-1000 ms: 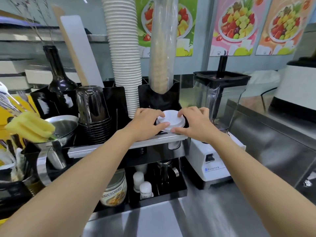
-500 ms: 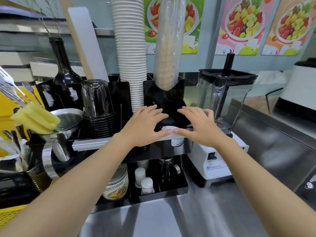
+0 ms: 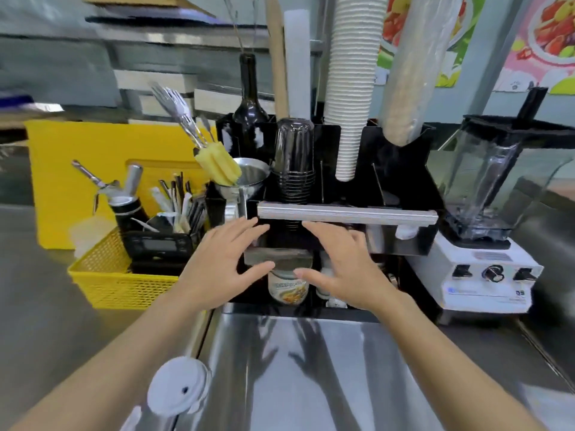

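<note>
Surface: steel counter (image 3: 326, 384) in a drinks bar, with fruit posters (image 3: 553, 32) on the wall at 1 o'clock.
Jar: labelled jar (image 3: 288, 289) with a dark lid, upright in the lower bay of the black organiser (image 3: 385, 244), between the two hands.
Left hand (image 3: 217, 269): at 9 o'clock of the jar, fingers straight and spread wide, holding nothing. The thumb tip is just beside the lid; blur hides whether it touches.
Right hand (image 3: 345, 269): at 3 o'clock of the jar, fingers spread wide, holding nothing, thumb tip near the jar's shoulder.
Above the jar: dark cups (image 3: 294, 157) and a tall stack of paper cups (image 3: 351, 88), at 12 o'clock.
Sides: blender (image 3: 488, 244) at 3 o'clock, yellow basket (image 3: 102, 275) at 9 o'clock.
Near edge: white lid (image 3: 177, 387) at 7 o'clock, beside the left forearm.
</note>
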`<action>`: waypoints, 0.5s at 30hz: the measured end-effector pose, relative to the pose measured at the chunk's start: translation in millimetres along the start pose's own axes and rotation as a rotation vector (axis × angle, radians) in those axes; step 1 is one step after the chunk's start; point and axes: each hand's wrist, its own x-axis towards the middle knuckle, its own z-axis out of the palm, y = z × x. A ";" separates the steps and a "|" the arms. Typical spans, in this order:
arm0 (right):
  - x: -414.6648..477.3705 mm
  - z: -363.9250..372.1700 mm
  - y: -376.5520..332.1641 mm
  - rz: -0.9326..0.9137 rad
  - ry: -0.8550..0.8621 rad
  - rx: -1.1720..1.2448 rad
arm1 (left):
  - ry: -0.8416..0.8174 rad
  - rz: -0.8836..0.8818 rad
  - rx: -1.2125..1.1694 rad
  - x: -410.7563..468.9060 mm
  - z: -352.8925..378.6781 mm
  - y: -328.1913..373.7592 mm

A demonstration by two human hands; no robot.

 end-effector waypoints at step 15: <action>-12.9 199.0 -98.0 0.084 -0.502 0.105 | -0.237 -0.427 0.002 -185.8 17.5 -90.5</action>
